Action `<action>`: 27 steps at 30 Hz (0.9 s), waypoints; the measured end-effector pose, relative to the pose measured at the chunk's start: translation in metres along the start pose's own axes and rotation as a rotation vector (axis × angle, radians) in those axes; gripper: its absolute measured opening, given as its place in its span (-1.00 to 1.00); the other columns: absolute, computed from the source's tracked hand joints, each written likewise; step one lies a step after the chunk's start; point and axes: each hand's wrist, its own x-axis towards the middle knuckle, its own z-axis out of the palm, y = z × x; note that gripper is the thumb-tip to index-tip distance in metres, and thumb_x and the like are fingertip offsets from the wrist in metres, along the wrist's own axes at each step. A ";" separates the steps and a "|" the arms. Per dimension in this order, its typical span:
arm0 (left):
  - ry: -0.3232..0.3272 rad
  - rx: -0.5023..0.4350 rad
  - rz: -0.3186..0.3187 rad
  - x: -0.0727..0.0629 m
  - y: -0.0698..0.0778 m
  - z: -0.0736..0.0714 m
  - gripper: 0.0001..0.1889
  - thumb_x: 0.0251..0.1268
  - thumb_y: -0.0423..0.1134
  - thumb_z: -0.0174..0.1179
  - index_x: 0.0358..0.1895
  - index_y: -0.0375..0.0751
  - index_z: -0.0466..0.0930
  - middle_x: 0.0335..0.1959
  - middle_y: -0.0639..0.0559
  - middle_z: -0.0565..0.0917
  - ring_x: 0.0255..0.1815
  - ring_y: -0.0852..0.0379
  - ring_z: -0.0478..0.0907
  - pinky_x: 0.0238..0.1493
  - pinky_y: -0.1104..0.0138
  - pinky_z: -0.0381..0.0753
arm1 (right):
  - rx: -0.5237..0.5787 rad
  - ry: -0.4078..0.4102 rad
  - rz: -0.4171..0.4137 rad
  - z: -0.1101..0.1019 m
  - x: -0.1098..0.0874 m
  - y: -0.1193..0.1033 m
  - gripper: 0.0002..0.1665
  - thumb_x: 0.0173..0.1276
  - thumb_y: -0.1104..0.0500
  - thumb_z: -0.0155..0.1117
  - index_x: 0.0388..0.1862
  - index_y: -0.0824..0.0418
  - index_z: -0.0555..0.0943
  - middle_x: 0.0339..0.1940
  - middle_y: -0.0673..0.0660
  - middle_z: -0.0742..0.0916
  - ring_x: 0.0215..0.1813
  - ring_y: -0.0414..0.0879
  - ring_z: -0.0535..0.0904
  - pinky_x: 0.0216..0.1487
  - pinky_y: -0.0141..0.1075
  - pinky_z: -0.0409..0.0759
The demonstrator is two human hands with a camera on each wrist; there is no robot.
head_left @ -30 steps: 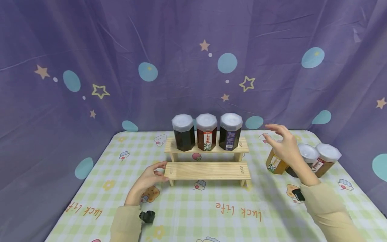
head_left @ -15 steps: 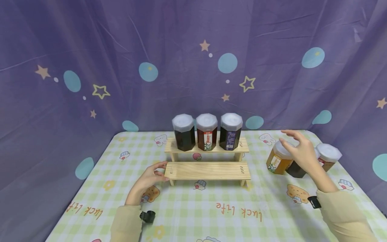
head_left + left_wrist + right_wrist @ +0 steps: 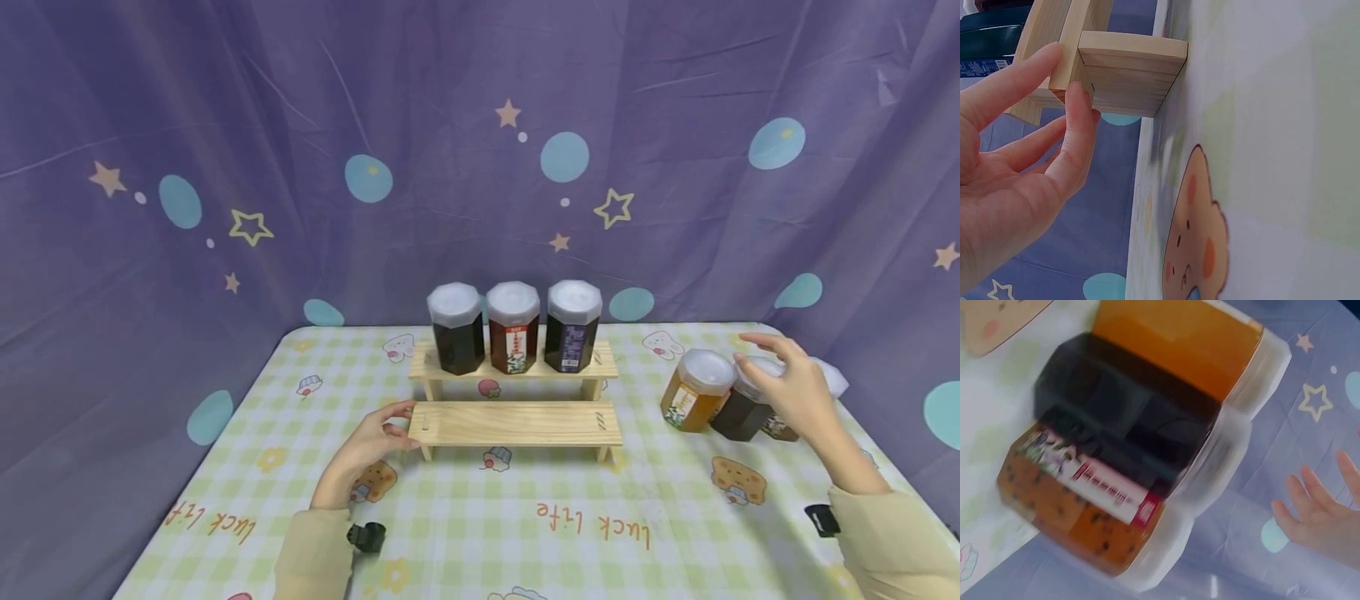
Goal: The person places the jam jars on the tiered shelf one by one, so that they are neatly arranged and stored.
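My left hand (image 3: 369, 442) pinches the left end of the lower board of a two-step wooden rack (image 3: 517, 425). In the left wrist view, the thumb and fingers of the left hand (image 3: 1029, 144) lie on either side of the board's edge. At the right, my right hand (image 3: 795, 392) hovers over a row of white-lidded jars, its fingers spread around nothing. The row has an amber jar (image 3: 693, 398), a dark jar (image 3: 738, 415) and an orange-brown jar with dark specks (image 3: 1079, 506). In the head view the hand partly hides this last one.
On the rack's upper board stand a dark jar (image 3: 459, 342), a red-brown jar (image 3: 513, 337) and a dark jar with a purple label (image 3: 572, 337). A checked cloth (image 3: 465, 542) covers the table. Behind it hangs a purple curtain (image 3: 450, 100).
My right hand has moved rightward, from above the amber jar to over the dark and orange-brown jars, uncovering the amber one. The left hand has stayed at the rack.
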 end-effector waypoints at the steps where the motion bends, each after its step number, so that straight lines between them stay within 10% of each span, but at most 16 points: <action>1: 0.000 0.000 0.000 0.000 0.000 0.000 -0.32 -0.07 -0.54 0.21 0.22 -0.52 0.17 0.01 -0.38 0.35 -0.37 0.05 0.47 -0.37 0.28 0.45 | -0.008 0.003 0.007 -0.002 -0.001 0.002 -0.58 0.25 0.16 0.12 0.03 0.37 0.46 -0.02 0.40 0.48 0.00 0.29 0.32 -0.05 0.15 0.19; 16: -0.006 -0.004 0.001 0.000 -0.001 0.001 -0.32 -0.06 -0.53 0.21 0.22 -0.51 0.17 0.02 -0.38 0.34 -0.37 0.05 0.47 -0.35 0.28 0.44 | -0.083 -0.023 0.083 -0.031 -0.013 0.035 -0.51 0.27 0.13 0.07 0.07 0.44 0.39 0.08 0.53 0.35 0.11 0.48 0.18 -0.04 0.27 0.07; 27: 0.014 0.018 0.008 0.015 -0.028 -0.003 -0.29 -0.08 -0.48 0.26 0.24 -0.42 0.20 0.04 -0.31 0.35 -0.38 0.09 0.48 -0.39 0.30 0.44 | -0.151 -0.052 0.085 -0.039 -0.018 0.053 -0.54 0.24 0.14 0.10 0.02 0.45 0.39 0.06 0.57 0.31 0.11 0.50 0.12 -0.08 0.30 0.04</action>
